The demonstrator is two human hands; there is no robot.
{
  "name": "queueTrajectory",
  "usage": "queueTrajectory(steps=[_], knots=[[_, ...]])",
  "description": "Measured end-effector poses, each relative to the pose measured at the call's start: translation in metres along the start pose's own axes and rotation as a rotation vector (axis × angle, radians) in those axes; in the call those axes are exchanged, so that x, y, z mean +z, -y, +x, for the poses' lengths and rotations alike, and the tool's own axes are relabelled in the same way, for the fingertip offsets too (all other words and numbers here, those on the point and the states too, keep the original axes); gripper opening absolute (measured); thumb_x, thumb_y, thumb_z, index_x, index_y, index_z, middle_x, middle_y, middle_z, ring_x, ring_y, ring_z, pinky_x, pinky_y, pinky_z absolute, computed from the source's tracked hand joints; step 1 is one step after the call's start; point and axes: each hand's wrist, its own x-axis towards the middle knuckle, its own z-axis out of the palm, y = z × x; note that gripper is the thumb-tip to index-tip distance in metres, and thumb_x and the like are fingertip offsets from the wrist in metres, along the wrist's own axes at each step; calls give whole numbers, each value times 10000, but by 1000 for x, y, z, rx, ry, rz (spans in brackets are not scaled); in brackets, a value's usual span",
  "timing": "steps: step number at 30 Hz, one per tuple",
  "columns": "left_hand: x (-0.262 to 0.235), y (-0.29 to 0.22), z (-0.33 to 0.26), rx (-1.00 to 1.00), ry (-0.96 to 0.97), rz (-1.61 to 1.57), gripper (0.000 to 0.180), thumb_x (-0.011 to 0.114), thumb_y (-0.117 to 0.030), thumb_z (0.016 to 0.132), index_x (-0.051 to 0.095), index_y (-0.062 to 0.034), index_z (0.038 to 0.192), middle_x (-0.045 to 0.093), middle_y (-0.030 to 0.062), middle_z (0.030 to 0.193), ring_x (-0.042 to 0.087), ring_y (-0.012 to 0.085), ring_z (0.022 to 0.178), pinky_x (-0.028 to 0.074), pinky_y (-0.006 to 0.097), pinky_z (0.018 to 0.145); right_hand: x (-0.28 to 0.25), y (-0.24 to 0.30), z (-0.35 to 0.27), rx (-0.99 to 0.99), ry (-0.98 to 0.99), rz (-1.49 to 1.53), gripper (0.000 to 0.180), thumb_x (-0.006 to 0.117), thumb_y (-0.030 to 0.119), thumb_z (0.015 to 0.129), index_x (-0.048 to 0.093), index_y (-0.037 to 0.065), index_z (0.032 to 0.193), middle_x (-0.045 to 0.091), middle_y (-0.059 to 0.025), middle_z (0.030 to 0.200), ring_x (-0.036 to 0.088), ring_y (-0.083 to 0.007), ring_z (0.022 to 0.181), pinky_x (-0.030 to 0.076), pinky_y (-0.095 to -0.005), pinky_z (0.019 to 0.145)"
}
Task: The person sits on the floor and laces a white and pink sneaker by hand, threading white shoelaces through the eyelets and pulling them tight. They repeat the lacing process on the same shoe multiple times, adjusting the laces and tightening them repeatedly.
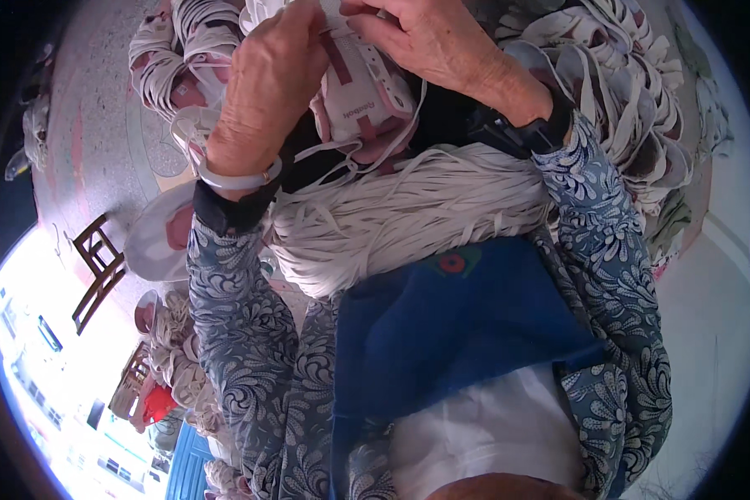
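Toward four o'clock from the middle of the view, a blue apron spread over the person's front. At two o'clock, white shoes stood packed in rows. A thick bundle of white laces lay across the lap, near the centre. Smaller heaps followed: more shoes at eight o'clock, beside a slatted brown thing; whether that was a crate holding anything could not be told. At nine o'clock lay a brown wooden frame.

The left hand was at eleven o'clock, fingers curled at the shoe's near end-to-top stretch, its grip hidden behind its own back. The right hand, between twelve and one, had thumb and finger bent together; what they pinched, if anything, could not be told. Between the hands, at twelve, sat a white-and-pink shoe, a loose lace trailing beside it. Smallest was a pale bangle on the left wrist.
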Motion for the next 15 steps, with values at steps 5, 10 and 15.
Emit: queueTrajectory(steps=[5, 10, 15], knots=[[-19, 3, -13, -248, 74, -59, 198, 667, -65, 756, 619, -35, 945, 653, 108, 779, 636, 222, 656, 516, 308, 612, -1, -7, 1, -94, -62, -2, 123, 582, 36, 847, 567, -43, 941, 560, -172, 864, 565, -310, 748, 468, -369, 661], [-10, 11, -37, -476, -18, -298, 264, 721, -117, 748, 651, -33, 989, 639, 20, 739, 553, 73, 623, 485, 233, 591, 28, 11, 14, -133, 106, -57, 73, 582, 35, 834, 578, -36, 852, 512, -137, 842, 582, -314, 766, 502, -380, 675], [-10, 2, -42, -584, -147, -498, 240, 632, -182, 885, 659, -19, 1058, 627, 9, 761, 493, 52, 546, 409, 204, 486, 36, 1, 19, -241, 94, -123, 99, 575, 55, 862, 589, -40, 885, 525, -124, 802, 572, -266, 646, 498, -362, 587]])
